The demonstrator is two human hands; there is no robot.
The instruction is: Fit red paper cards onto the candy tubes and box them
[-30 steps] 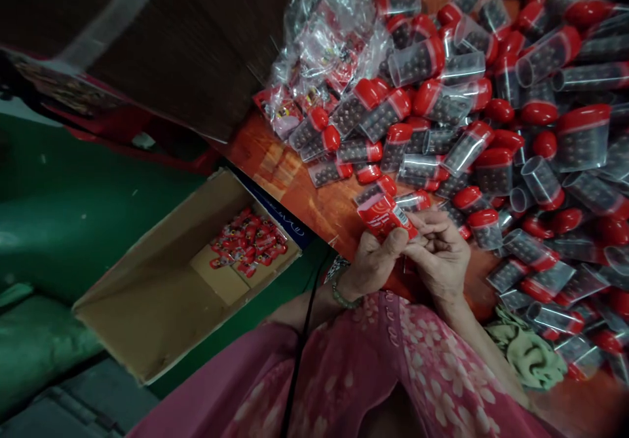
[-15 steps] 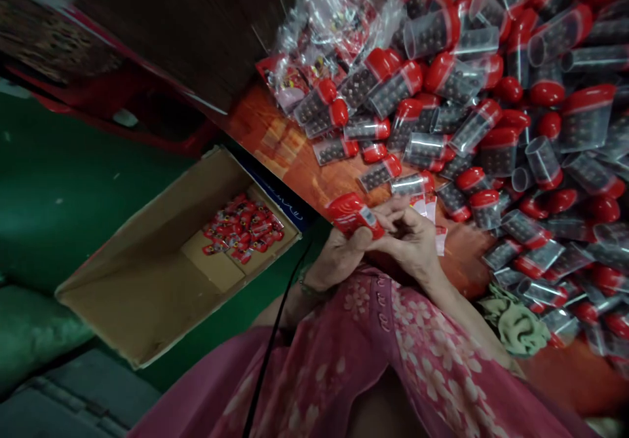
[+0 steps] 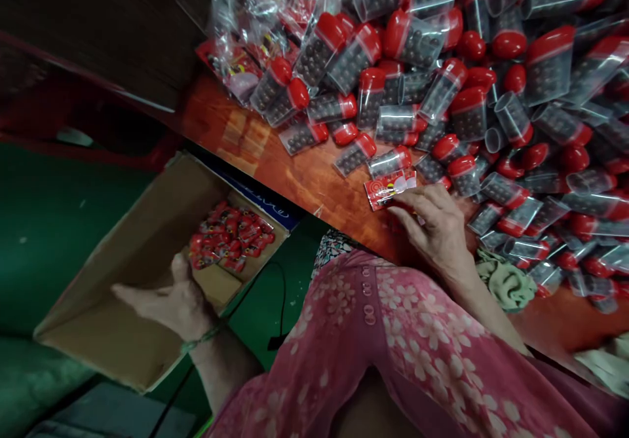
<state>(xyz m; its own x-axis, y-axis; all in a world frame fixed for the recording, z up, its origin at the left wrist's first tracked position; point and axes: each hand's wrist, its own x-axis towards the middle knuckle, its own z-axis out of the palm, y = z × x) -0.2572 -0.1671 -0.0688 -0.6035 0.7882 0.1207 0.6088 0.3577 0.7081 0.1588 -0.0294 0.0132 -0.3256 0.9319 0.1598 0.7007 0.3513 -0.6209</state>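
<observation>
My left hand [image 3: 171, 300] is over the cardboard box [image 3: 122, 320], fingers spread, holding nothing. Small red packets [image 3: 230, 232] lie heaped at the far end inside the box. My right hand [image 3: 432, 228] is at the table's near edge, thumb and fingers bent around the lower right corner of a flat red printed card or sachet [image 3: 388, 188]. Its fingertips touch that piece; whether they pinch it is hard to tell. Just beyond lie clear containers with red caps [image 3: 354, 155], filled with dark balls.
A large pile of red-capped containers [image 3: 466, 114] covers the table's right side. Clear plastic bags with printed pieces [image 3: 275, 19] lie at its far left corner. A green cloth [image 3: 506, 281] is right of my right hand. Cables hang beside the box.
My left hand has moved left from my lap to over the box and opened. The red packet both hands held has left them. My right hand has moved to the flat red piece on the table.
</observation>
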